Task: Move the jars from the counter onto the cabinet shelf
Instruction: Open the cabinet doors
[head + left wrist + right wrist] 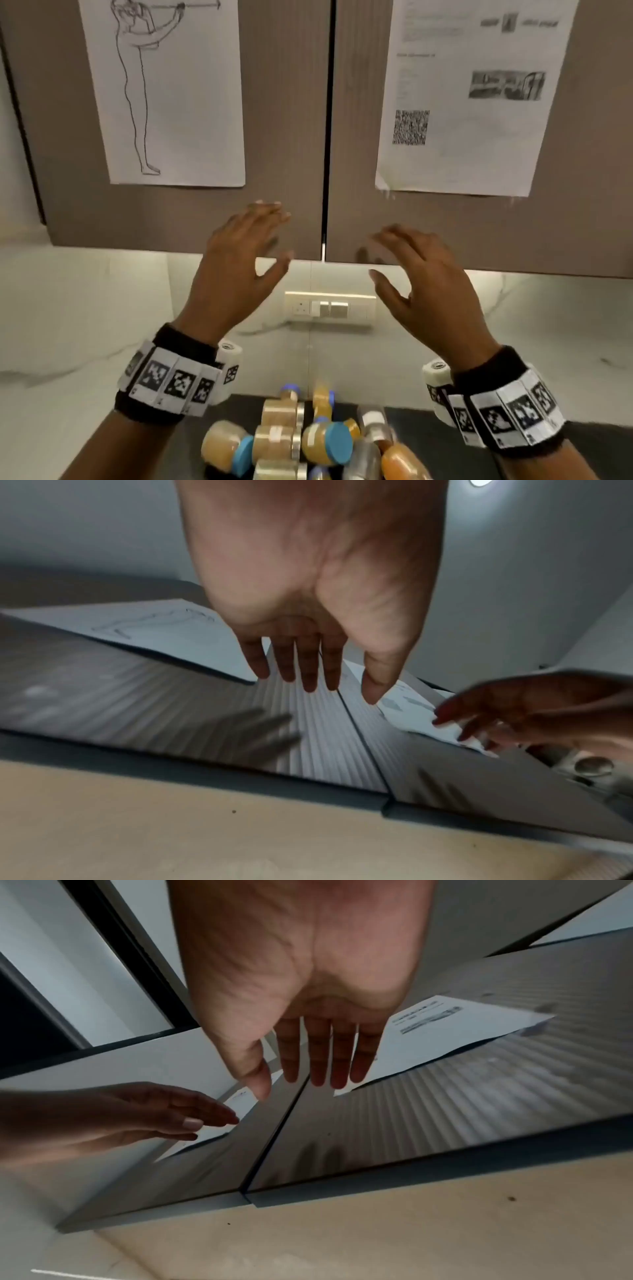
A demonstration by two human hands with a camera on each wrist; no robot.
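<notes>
Hands raised before closed cabinet doors point(291, 137): left hand point(236, 260), right hand point(431, 284), fingers spread, holding nothing.

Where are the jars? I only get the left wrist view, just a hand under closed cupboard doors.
Observer: The head view shows the jars clustered on a dark counter, none lifted yet.
Operator: What do they look like?
Observer: Yellowish contents; some have blue lids.
Operator: And that paper on the left door?
Observer: It is a line drawing of a standing figure with raised arms.
</notes>
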